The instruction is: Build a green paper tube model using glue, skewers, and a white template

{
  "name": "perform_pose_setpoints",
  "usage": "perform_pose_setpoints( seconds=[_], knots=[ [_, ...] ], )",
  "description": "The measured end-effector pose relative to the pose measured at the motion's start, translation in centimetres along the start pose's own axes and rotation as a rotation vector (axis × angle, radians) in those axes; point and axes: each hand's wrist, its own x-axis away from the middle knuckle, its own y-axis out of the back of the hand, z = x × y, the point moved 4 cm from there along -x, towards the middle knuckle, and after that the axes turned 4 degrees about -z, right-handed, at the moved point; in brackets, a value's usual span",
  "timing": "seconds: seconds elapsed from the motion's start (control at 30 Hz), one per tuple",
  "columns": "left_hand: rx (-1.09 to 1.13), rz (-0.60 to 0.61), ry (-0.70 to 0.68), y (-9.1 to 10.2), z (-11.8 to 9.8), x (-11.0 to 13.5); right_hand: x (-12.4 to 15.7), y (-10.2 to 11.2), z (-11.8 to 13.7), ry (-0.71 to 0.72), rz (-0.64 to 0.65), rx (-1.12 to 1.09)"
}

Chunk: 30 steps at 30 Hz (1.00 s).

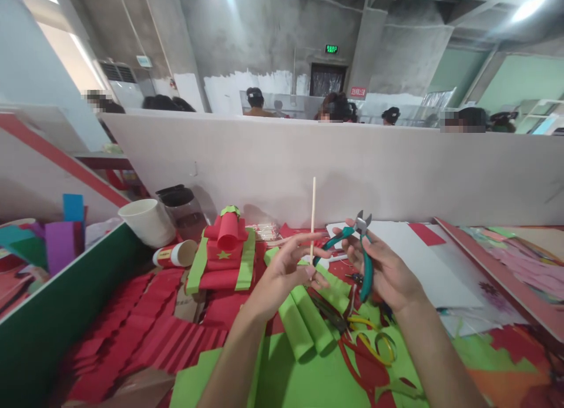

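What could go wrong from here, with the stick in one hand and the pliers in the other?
The left hand holds the pale stick near its lower end, so a knock could tip it. The right hand has fingers near the head of the teal-handled cutting pliers; a careless squeeze might pinch. Dropped, the pliers could dent the green paper rolls.

Bare hands [285, 269], forearms [238, 352] seemingly bare
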Motion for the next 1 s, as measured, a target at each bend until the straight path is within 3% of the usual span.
perform_pose_setpoints(
  seconds=[0.17,0.27,0.43,0.7,0.83,1.0],
  knots=[
    [0.006,0.003,-0.028,-0.7,0.0,-0.1,-0.2,-1.9,-2.7,-0.047,0.074,0.002],
    [-0.031,-0.069,-0.081,0.2,-1.0,0.2,-0.6,-1.5,-3.2,-0.011,-0.018,0.006],
    [-0.006,-0.378,-0.263,1.4,-1.6,0.3,-0.7,-1.4,-2.6,0.013,-0.088,-0.028],
    [0.102,-0.739,-0.427,-0.2,0.6,0.0,0.4,-5.3,-5.6,0.026,-0.012,-0.163],
    [0.094,-0.782,-0.427,0.1,1.1,0.0,0.9,-6.4,-7.3,0.091,0.010,-0.185],
    [0.054,-0.719,-0.369,0.0,1.0,-0.1,1.1,-5.6,-8.4,0.118,-0.089,-0.068]
  ],
)
